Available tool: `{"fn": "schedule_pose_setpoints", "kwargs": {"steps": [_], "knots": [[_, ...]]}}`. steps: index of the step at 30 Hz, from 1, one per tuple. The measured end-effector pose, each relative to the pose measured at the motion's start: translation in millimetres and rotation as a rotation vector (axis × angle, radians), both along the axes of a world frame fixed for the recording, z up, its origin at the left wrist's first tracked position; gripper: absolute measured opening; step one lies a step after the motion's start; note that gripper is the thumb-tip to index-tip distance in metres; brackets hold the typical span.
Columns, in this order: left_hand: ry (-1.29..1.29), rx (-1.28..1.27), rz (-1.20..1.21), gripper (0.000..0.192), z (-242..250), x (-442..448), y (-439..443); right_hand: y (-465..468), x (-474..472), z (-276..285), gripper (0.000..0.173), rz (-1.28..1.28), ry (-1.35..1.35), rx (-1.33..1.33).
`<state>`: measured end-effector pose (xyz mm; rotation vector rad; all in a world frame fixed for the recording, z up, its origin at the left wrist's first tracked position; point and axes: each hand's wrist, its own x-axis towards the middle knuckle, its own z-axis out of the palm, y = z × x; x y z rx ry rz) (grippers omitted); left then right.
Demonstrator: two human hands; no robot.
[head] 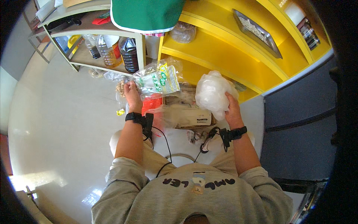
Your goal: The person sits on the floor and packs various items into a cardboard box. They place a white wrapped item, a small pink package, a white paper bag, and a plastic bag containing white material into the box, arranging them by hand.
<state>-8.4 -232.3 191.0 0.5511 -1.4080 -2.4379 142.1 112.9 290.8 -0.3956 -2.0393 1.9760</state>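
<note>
My left hand (132, 94) pinches a clear plastic bag (159, 79) with green and yellow print, which spreads out to the right of my fingers. Tan, lumpy food pieces (120, 88) in clear plastic lie just left of that hand; whether they are in the same bag I cannot tell. With my right hand (233, 107) I grip a bulky white translucent plastic bundle (211, 92) from its right side. Below and between my hands are a red plastic bag (152, 104) and an open cardboard box (193, 116) holding packaging and thin clear plastic.
At the upper left, a shelf (98, 65) holds large plastic bottles (129, 56) of dark and amber liquid. A green cloth (146, 14) hangs over its right end. Yellow shelving (221, 53) with a metal tray (257, 33) stands ahead on the right. Black cables (168, 142) run from my wrist straps.
</note>
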Motion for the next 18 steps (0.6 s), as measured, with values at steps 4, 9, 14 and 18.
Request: {"fn": "schedule_pose_setpoints", "kwargs": {"steps": [4,9,14,18], "knots": [[-0.025,-0.022,-0.012,0.012,1,-4,0,1,5,-5,0.043,0.042,0.068,0.574],[0.019,-0.003,-0.018,0.010,-16,-8,-2,-12,5,6,0.047,0.123,0.012,-0.588],[-0.073,-0.229,-0.009,0.022,-5,-4,-2,-21,4,8,0.048,0.169,0.030,-0.638],[0.362,-0.786,-0.029,0.041,38,13,18,-19,-5,-5,0.047,0.170,-0.006,-0.589]]}}
